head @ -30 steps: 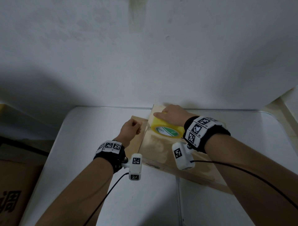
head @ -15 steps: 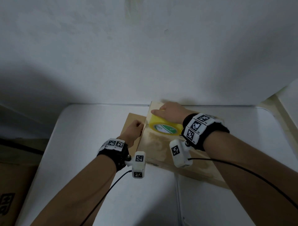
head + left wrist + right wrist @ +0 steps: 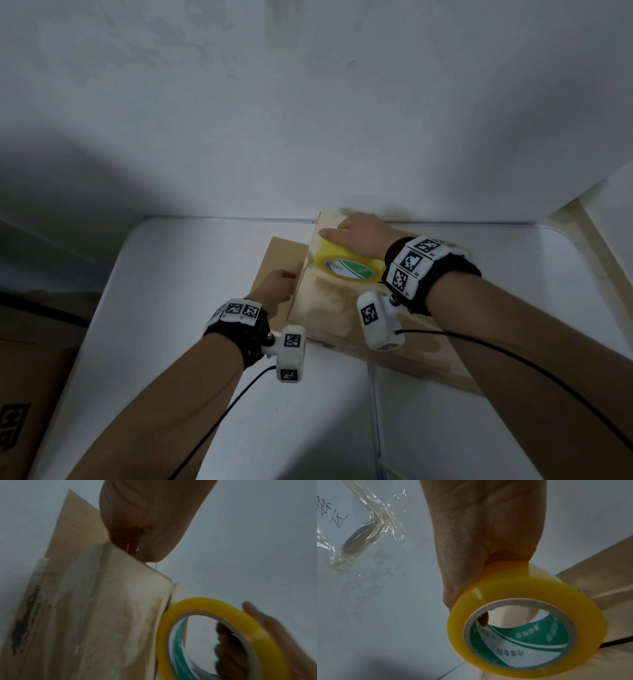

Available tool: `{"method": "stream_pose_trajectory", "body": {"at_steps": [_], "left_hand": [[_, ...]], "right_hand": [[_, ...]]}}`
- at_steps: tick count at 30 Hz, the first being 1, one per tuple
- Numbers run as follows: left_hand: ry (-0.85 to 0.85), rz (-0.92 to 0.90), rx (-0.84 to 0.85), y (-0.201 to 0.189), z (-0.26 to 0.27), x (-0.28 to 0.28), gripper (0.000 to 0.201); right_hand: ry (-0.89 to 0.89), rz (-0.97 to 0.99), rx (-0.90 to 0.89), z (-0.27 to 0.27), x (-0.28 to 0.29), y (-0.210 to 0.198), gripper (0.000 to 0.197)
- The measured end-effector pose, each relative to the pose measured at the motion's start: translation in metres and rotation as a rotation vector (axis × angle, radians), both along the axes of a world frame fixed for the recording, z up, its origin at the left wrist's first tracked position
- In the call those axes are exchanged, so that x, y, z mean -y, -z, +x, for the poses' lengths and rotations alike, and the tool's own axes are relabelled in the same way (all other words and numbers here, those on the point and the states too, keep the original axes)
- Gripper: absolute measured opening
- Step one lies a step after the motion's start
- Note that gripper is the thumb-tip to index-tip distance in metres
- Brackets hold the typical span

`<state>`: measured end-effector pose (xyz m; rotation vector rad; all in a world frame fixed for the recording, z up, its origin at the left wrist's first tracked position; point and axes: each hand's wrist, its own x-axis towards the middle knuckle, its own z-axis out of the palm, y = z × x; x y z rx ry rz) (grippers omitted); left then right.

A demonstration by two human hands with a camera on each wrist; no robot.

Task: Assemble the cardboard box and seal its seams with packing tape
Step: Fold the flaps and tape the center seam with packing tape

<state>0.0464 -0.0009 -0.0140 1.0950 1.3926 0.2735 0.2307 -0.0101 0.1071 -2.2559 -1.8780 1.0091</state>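
White bench (image 3: 171, 308) against white wall (image 3: 308, 120); cardboard box (image 3: 329, 308) on bench. Right hand (image 3: 359, 236) grips tape roll (image 3: 346, 265) atop box; left hand (image 3: 275, 291) fisted at box's left edge, contents unclear.

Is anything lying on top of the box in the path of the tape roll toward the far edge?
Nothing visible. The right hand holds the tape roll on the box top near its far-left corner; the left hand is at the box's left side.

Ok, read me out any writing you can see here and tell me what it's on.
"冷库专用", upside down, on the label inside the tape roll.
"胶带" on its green band; the rest is unclear.
Handwriting on the white surface: unsure, perhaps "区".
Black print on the cardboard box: blurred.
Print on the floor carton: cut off.
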Motion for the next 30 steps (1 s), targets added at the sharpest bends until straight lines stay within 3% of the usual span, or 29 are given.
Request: {"method": "stream_pose_trajectory", "body": {"at_steps": [2,3,5,12,14,15,17,19,21,26,30], "left_hand": [[-0.199,0.125,0.064,-0.008,-0.001,-0.006,0.042],[-0.215,0.148,0.126,-0.016,0.001,-0.007,0.047],[-0.059,0.166,0.198,-0.036,0.007,-0.002,0.053],[0.313,0.138,0.039,-0.06,0.014,0.0,0.034],[0.429,0.146,-0.008,-0.063,0.017,0.007,0.043],[0.462,0.122,-0.041,-0.065,0.017,0.011,0.057],[0.49,0.002,-0.104,-0.064,0.011,0.016,0.078],[0.478,-0.167,-0.112,-0.063,0.003,0.016,0.084],[0.467,-0.214,-0.11,-0.067,0.0,0.015,0.086],[0.501,-0.147,-0.129,-0.079,0.015,0.015,0.084],[0.618,-0.052,-0.176,-0.093,0.048,0.01,0.077]], "right_hand": [[0.003,0.003,-0.01,0.0,-0.001,0.0,0.058],[0.007,0.004,-0.02,0.0,-0.002,0.001,0.06],[0.001,0.005,-0.019,-0.001,-0.003,0.002,0.059],[-0.024,-0.012,0.034,-0.005,-0.004,-0.004,0.05],[-0.034,-0.013,0.047,-0.006,-0.001,-0.007,0.054],[-0.041,-0.008,0.048,-0.006,-0.001,-0.009,0.056],[-0.063,0.009,0.056,-0.004,0.001,-0.012,0.063],[-0.044,0.043,0.043,0.0,0.004,-0.015,0.065],[-0.027,0.057,0.02,0.006,0.009,-0.017,0.061],[-0.01,0.019,0.041,0.024,0.03,-0.022,0.067],[0.097,0.029,-0.057,0.05,0.047,-0.018,0.056]]}}
